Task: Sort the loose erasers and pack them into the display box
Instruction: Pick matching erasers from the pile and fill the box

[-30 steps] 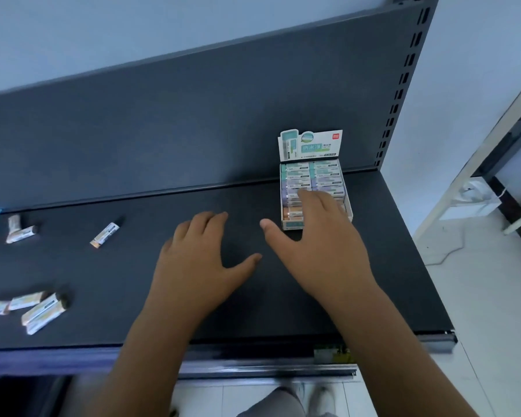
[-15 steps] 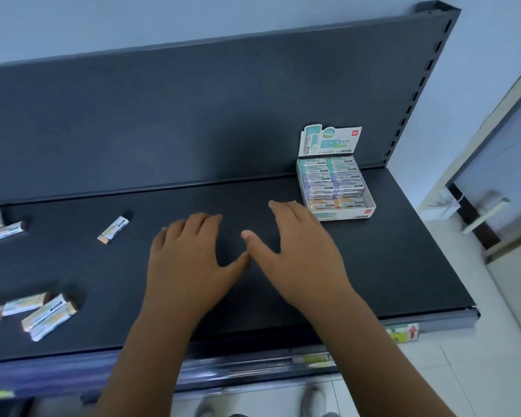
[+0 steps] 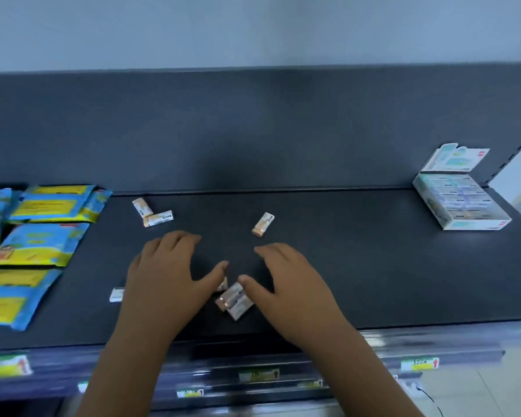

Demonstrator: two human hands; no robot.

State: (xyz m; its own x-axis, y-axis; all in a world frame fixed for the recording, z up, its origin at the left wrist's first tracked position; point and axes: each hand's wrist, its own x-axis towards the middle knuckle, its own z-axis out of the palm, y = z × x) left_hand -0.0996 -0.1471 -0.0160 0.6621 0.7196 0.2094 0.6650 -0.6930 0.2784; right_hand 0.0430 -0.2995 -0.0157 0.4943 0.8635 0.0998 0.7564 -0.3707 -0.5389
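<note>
The display box [image 3: 475,224], white with its lid flap up and filled with rows of erasers, stands at the far right of the dark shelf [image 3: 343,266]. Loose erasers lie mid-shelf: a pair [image 3: 152,212] at the back left, one alone [image 3: 263,224], a small heap [image 3: 234,300] between my hands, and one [image 3: 116,294] partly hidden by my left wrist. My left hand [image 3: 166,275] hovers palm down with fingers spread, thumb near the heap. My right hand [image 3: 292,284] is likewise spread, its thumb at the heap's right edge. Neither hand holds anything.
Blue and yellow packets [image 3: 39,233] cover the shelf's left end. The shelf's back panel [image 3: 253,130] rises behind. Price labels [image 3: 259,375] line the front rail. A pale floor [image 3: 478,386] shows at the lower right.
My view and both hands have shifted left along the shelf, away from the display box. The hands now sit over the heap of loose erasers that lay at the left before.
</note>
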